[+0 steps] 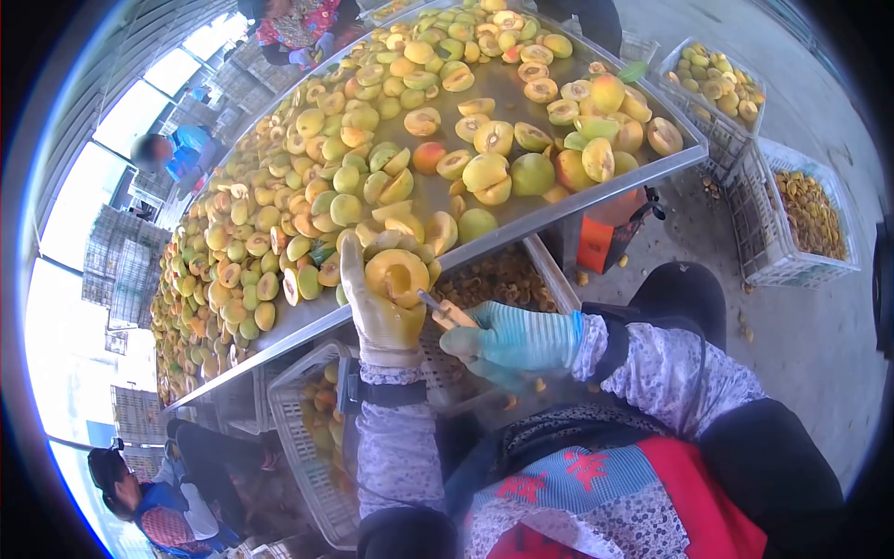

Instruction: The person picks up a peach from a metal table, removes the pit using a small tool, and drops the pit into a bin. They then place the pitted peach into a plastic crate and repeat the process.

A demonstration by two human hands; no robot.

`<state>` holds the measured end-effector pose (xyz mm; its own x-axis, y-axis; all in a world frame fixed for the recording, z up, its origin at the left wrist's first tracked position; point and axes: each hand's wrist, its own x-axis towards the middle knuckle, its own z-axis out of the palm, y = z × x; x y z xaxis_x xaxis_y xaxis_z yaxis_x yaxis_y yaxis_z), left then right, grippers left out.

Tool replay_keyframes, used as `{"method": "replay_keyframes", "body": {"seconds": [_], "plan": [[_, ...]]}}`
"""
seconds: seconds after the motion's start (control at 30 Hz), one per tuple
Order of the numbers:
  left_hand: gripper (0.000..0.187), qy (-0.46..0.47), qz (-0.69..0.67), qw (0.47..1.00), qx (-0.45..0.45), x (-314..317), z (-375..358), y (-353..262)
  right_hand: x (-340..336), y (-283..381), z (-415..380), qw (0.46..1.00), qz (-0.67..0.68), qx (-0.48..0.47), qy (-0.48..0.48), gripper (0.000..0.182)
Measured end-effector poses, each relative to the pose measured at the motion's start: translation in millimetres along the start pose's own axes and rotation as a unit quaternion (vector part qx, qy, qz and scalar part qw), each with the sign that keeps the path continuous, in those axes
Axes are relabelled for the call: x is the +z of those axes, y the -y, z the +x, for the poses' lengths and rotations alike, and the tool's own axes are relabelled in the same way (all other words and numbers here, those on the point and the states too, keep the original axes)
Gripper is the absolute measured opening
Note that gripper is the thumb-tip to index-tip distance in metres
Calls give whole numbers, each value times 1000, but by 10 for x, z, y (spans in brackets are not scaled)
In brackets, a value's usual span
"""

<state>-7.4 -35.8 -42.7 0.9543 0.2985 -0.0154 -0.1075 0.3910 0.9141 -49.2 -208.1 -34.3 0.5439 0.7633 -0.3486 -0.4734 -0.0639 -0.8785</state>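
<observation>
In the head view my left hand (384, 321), in a pale, stained glove, holds up a yellow peach half (398, 278) with its hollow facing me. My right hand (512, 337), in a blue-green striped glove, grips a small pitting knife (453, 314) by its wooden handle. The metal tip points left, right at the lower edge of the peach half. Behind my left hand, a metal-rimmed table (559, 211) carries a heap of peaches (307, 177), many split with stones still inside.
Below the table edge sits a crate of peach stones (503, 279); a white crate (307, 396) with fruit stands to its left. More crates (712, 102) (778, 247) stand on the floor at right, near an orange-and-black container (605, 240). Several other people work around the table.
</observation>
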Motion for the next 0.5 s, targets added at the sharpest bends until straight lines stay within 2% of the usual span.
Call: {"method": "replay_keyframes", "body": {"seconds": [0.03, 0.07, 0.13, 0.17, 0.2, 0.23, 0.27, 0.33, 0.37, 0.4, 0.47, 0.5], "plan": [[48, 72, -103, 989, -73, -50, 3, -109, 31, 31, 23, 998, -52, -9, -30, 35], [48, 73, -102, 989, -72, -105, 9, -132, 31, 0, 70, 998, -52, -10, -29, 35], [51, 134, -90, 987, -24, -218, 29, -98, 6, -131, 221, 984, -85, -108, -110, 36], [51, 134, -88, 987, -24, -287, 19, -29, 53, -168, 247, 947, -132, -240, -169, 38], [55, 101, 219, 942, 231, -344, -1, 49, 79, -190, 293, 947, -132, -241, -168, 38], [62, 51, 491, 745, 449, -403, -26, 116, 101, -210, 351, 933, -113, -274, -206, 38], [62, 50, 491, 745, 449, -375, -88, 102, 123, -211, 398, 915, -93, -307, -244, 39], [69, 38, 536, 708, 458, -312, -223, 72, 155, -211, 446, 900, -103, -324, -271, 40], [68, 81, 489, 768, 406, -264, -284, 51, 186, -176, 424, 890, -107, -333, -293, 40], [68, 81, 488, 768, 406, -169, -363, 12, 209, -157, 417, 878, -109, -342, -315, 40], [69, 103, 364, 891, 250, 18, -486, -61, 234, -166, 461, 878, -108, -337, -321, 39], [67, 91, 229, 954, 172, 42, -478, -59, 239, -165, 477, 878, -108, -334, -326, 39]]}}
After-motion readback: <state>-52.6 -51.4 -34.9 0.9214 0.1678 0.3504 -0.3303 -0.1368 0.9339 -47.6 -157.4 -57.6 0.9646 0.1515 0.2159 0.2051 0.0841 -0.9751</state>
